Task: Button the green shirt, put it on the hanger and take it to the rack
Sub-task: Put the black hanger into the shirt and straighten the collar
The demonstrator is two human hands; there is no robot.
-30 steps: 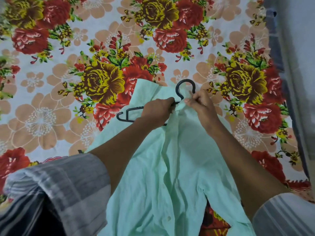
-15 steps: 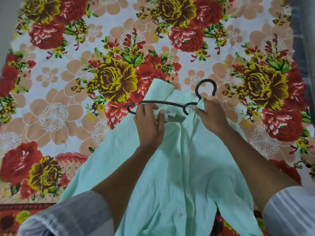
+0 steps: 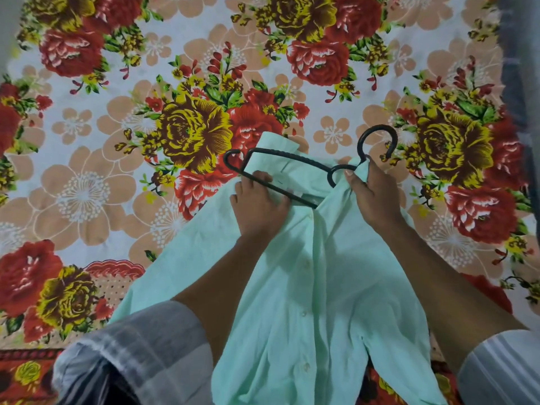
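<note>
Since half a second ago, more of the hanger (image 3: 280, 159) is being exposed at the collar: its left end is now being drawn clear of the cloth, and the right hand (image 3: 377, 197) is being seen closer to the hook.

One green shirt (image 3: 306, 287) is being held over the bed, its collar end farthest from the person and its tails nearest. It is being shown as pale mint cloth, thin and softly creased, with the front placket closed; four small round pale buttons are being counted down it, though others may be hidden in the folds. One sleeve is being spread toward the lower left.

One hanger is being seen, dark, thin and wiry, with a curved hook at the upper right and a small curl at its left end. Its left arm is lying across the open collar; its right arm is hidden under cloth.

The left hand (image 3: 260, 206) is being curled, its fingers closing on the hanger's lower bar together with the shoulder cloth. The right hand is being pinched on a gather of shirt fabric just under the hook.

Two pale striped sleeves (image 3: 140, 352) are being seen at the bottom corners. One bedsheet (image 3: 87, 171) is being spread beneath everything, printed with large red, yellow and peach flowers on a pale ground.
</note>
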